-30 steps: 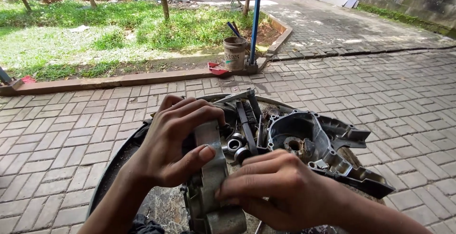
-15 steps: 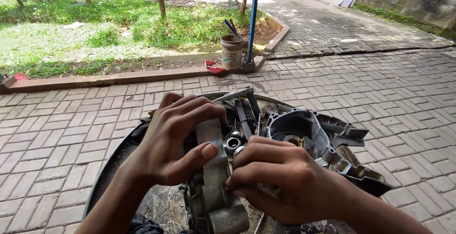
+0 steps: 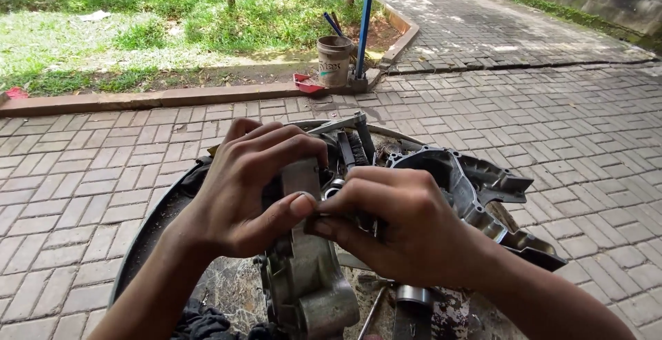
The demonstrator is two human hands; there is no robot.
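Observation:
My left hand (image 3: 252, 185) grips the upper end of a grey cast-metal engine case part (image 3: 307, 285) that stands upright over a round dark pan (image 3: 148, 226). Close beside it, my right hand (image 3: 389, 226) pinches a small metal piece against the same case part, fingertips meeting the left thumb. What the right fingers pinch is mostly hidden. A second, darker engine case half (image 3: 476, 185) lies in the pan just right of my hands.
Brushes and tools (image 3: 352, 147) lie in the pan behind my hands; a small steel ring (image 3: 412, 295) and a rod sit near its front. Brick paving surrounds the pan. A bucket (image 3: 334, 61), a blue pole (image 3: 363, 23) and grass lie beyond a kerb.
My right hand has risen and closed in on the top of the case part, meeting the left thumb. The left hand keeps its grip.

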